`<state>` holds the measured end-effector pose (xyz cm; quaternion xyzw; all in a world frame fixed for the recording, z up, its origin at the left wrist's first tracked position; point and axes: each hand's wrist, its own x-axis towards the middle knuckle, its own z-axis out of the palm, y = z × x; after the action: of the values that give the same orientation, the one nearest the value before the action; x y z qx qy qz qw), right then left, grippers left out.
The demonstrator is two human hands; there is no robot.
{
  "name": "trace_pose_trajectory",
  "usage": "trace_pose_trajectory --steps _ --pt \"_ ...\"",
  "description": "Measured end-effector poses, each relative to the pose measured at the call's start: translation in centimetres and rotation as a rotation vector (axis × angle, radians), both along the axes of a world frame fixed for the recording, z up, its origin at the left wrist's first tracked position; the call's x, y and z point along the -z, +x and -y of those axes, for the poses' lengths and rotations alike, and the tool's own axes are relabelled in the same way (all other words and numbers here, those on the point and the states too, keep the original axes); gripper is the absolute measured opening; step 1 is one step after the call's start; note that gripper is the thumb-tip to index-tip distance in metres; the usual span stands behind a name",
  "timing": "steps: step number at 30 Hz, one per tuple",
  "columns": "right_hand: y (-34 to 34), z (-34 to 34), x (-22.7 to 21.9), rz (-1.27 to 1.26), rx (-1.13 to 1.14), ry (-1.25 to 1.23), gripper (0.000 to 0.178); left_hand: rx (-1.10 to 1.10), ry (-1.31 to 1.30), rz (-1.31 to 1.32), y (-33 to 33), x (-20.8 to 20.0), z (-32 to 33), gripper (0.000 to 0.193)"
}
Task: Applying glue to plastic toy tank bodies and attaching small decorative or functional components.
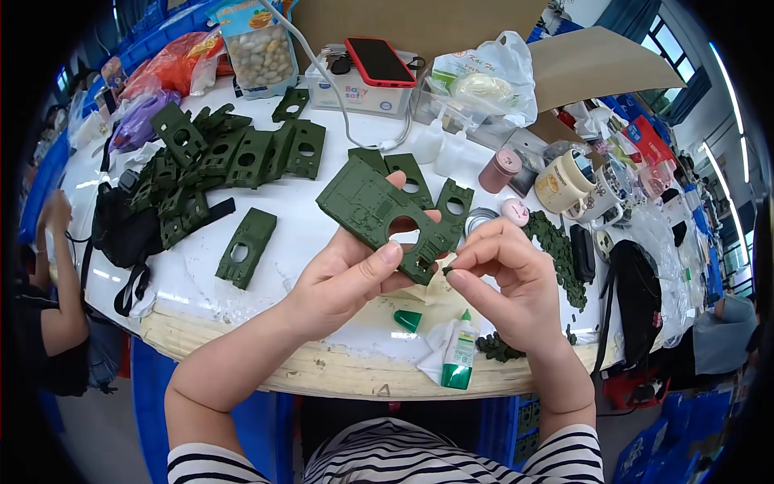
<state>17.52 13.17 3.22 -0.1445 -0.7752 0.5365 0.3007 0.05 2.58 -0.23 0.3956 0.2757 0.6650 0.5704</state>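
Observation:
My left hand (355, 270) is closed round a dark green plastic model tank hull (355, 202), which has a round hole and moulded detail on its upper face. The hull is held tilted above the table. Close to the hull's lower right corner, my right hand (508, 274) pinches a tiny dark green part (448, 271) between thumb and fingertips; its shape is mostly hidden. Just below the hands lie a glue bottle (460, 352) with a green base and a loose green cap (407, 320).
Many green hulls (250, 153) are heaped at the left, with a single hull (246, 248) nearer me. Small green parts (560, 254) lie in piles at the right. Behind stand a phone (380, 62) on a plastic box, mugs (563, 181) and bags. Another person's arm (64, 282) shows far left.

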Motion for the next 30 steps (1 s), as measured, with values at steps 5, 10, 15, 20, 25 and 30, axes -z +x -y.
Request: trace_pose_trajectory --steps 5,10,15,20,25,30 --pt "0.14 -0.13 -0.21 0.054 0.018 0.32 0.009 0.028 0.001 -0.074 0.01 0.12 0.11 0.062" --pt "-0.16 -0.06 -0.11 0.019 0.029 0.345 0.008 0.032 -0.014 -0.122 0.15 -0.13 0.22 0.065" --pt "-0.04 0.13 0.32 0.041 0.008 0.294 0.008 0.033 -0.027 -0.136 0.28 -0.18 0.35 0.066" --pt "-0.1 -0.03 0.3 0.053 -0.009 0.27 0.008 0.049 -0.033 -0.147 0.26 -0.17 0.28 0.065" --pt "-0.19 0.0 0.56 0.055 -0.004 0.286 0.008 0.04 -0.044 -0.177 0.2 -0.12 0.39 0.064" --pt "-0.08 0.11 0.27 0.08 0.017 0.301 0.009 0.034 -0.034 -0.206 0.32 -0.22 0.23 0.065"
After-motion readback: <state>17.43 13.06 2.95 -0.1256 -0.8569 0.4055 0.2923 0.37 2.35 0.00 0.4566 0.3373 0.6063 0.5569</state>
